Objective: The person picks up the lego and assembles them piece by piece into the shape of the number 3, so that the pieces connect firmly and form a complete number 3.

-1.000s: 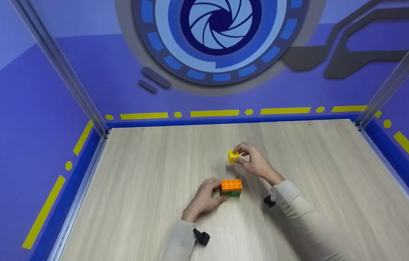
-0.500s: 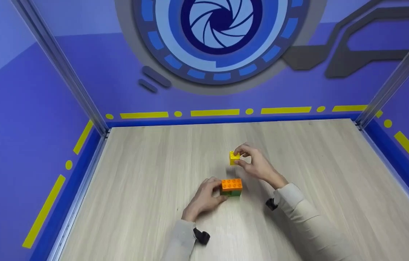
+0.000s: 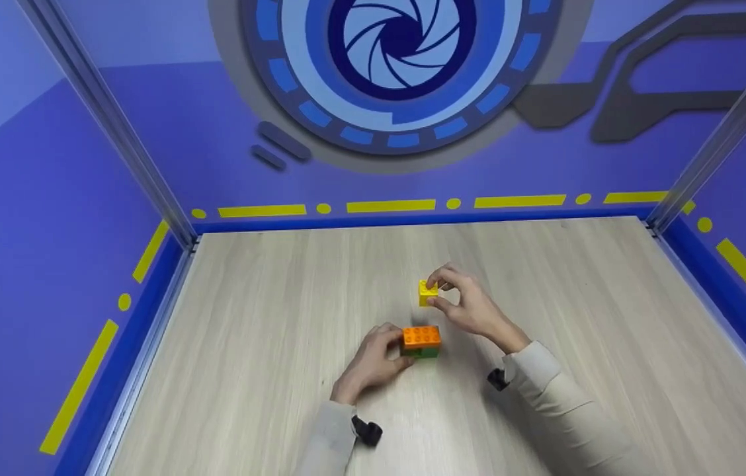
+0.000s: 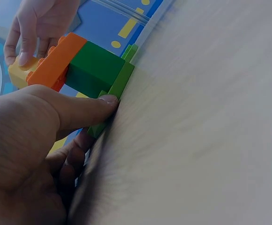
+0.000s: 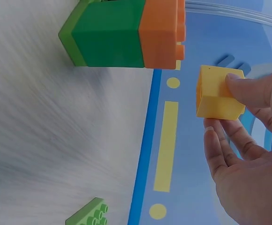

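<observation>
A small stack stands on the table with an orange brick (image 3: pixel 421 336) on top, a dark green brick (image 4: pixel 96 69) below and a light green base (image 4: pixel 122 78) at the bottom. My left hand (image 3: pixel 376 357) grips the stack from its left side, the thumb on the light green base. In my right hand (image 3: pixel 472 304) a yellow brick (image 5: pixel 220 93) is pinched between thumb and fingers. It hangs in the air past the stack in the head view, apart from the orange studs. The hollow underside of the yellow brick faces the table.
Another light green studded brick (image 5: pixel 89 213) lies on the table, showing only in the right wrist view. Around the wooden tabletop (image 3: pixel 267 297) stand blue printed panels (image 3: pixel 168 145) with metal corner posts (image 3: pixel 128 132).
The right hand has moved slightly nearer to the person with the yellow brick, bringing it closer to the stack. The left hand and the stack stay in place.
</observation>
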`<state>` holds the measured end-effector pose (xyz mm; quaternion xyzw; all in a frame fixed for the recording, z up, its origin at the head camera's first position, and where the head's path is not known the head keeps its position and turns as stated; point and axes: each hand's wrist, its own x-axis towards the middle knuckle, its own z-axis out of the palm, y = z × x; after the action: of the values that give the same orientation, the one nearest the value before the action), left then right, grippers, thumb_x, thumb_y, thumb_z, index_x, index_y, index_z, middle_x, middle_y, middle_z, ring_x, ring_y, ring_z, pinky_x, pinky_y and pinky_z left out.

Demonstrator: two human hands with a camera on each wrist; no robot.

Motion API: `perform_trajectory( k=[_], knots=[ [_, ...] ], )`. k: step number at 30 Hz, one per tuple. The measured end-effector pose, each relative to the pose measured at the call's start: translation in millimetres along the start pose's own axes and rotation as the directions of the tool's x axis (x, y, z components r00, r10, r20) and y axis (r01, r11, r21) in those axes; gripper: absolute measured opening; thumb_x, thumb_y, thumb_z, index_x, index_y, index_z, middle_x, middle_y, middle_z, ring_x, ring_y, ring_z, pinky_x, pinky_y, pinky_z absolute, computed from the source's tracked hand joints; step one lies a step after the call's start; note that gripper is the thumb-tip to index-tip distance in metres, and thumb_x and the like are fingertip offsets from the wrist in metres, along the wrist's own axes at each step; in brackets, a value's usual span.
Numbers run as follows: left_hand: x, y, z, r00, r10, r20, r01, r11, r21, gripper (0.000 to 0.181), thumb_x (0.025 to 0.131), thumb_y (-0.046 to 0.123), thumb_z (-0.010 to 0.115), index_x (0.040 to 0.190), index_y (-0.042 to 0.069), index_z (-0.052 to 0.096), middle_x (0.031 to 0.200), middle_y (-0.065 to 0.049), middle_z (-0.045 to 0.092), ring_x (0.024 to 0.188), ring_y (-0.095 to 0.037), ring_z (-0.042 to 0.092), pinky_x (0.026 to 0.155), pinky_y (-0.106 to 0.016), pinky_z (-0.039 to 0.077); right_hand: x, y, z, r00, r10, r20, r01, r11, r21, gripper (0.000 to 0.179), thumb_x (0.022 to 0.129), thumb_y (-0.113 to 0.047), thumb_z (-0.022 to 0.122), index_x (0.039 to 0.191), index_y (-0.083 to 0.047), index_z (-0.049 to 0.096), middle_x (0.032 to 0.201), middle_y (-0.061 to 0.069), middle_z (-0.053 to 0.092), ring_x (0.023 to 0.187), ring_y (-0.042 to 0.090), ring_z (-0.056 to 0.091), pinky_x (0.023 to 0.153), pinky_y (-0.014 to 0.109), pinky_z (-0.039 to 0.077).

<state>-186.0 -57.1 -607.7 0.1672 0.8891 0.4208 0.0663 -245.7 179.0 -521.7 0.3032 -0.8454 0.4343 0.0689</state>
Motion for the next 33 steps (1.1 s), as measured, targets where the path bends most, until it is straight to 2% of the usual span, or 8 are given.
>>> perform_trajectory(
  k=[9,21,29,33],
  knots=[
    [-0.3,0.7,1.1,1.000,0.010,0.001,-0.010,1.000,-0.001,0.034,0.094,0.025,0.082,0.125,0.012,0.075,0.122,0.003,0.066,0.118,-0.018,0.058,0.108,-0.041,0.048,-4.5,-4,-2,1.000,-0.009,-0.003,0.009,1.000,-0.015,0.015,0.096,-0.007,0.080,0.107,-0.012,0.070,0.108,0.001,0.068,0.105,0.020,0.067,0.095,0.047,0.058],
    [-2.0,-0.1,0.6,1.000,0.012,0.001,-0.012,1.000,0.005,0.035,0.094,0.025,0.082,0.126,0.013,0.075,0.123,0.003,0.066,0.116,-0.017,0.056,0.106,-0.039,0.048,-11.3,-9,-3,1.000,-0.005,0.023,0.005,1.000,-0.010,0.016,0.096,-0.007,0.079,0.108,-0.013,0.070,0.109,-0.001,0.068,0.105,0.019,0.066,0.095,0.053,0.056],
    [-0.2,-0.6,0.6,1.000,0.022,-0.009,-0.022,1.000,0.017,0.036,0.094,0.026,0.082,0.126,0.010,0.075,0.123,0.002,0.067,0.117,-0.019,0.058,0.106,-0.040,0.049,-16.3,-11,-3,1.000,-0.009,0.021,0.009,1.000,-0.010,0.017,0.096,-0.007,0.080,0.108,-0.015,0.070,0.110,-0.003,0.068,0.107,0.017,0.066,0.095,0.044,0.057],
    [0.0,0.2,-0.4,1.000,0.013,-0.008,-0.013,1.000,0.021,0.037,0.095,0.027,0.081,0.127,0.010,0.075,0.124,0.003,0.067,0.118,-0.019,0.058,0.107,-0.040,0.049,-17.6,-12,-4,1.000,-0.024,0.020,0.024,1.000,0.004,0.017,0.096,-0.007,0.079,0.107,-0.014,0.070,0.110,-0.003,0.069,0.106,0.017,0.066,0.095,0.047,0.057]
  ],
)
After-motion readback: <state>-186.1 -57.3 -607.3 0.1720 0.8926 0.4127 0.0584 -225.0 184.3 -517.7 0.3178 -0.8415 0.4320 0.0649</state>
